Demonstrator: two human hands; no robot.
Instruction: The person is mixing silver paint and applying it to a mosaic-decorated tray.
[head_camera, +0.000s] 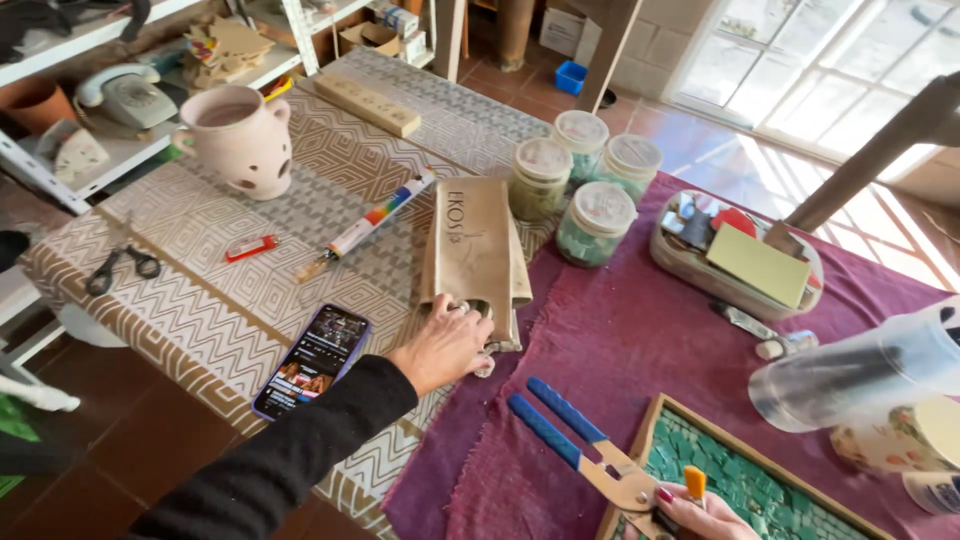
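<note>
Brown paper bag (476, 250) lies flat mid-table; the left hand (443, 347) closes its fingers on the bag's open end. Low in view, the right hand (700, 512) pinches one orange tile piece (694, 482) beside one blue-handled nipper (577, 436). Four lidded jars (585, 182) stand beyond.

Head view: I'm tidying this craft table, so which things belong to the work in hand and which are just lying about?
In use:
left hand reaching into the brown paper bag
right hand holding an orange tile piece
blue-handled nippers
green mosaic frame
jars of tile pieces

Lying about:
phone
scissors
ceramic pot
wooden block
</note>
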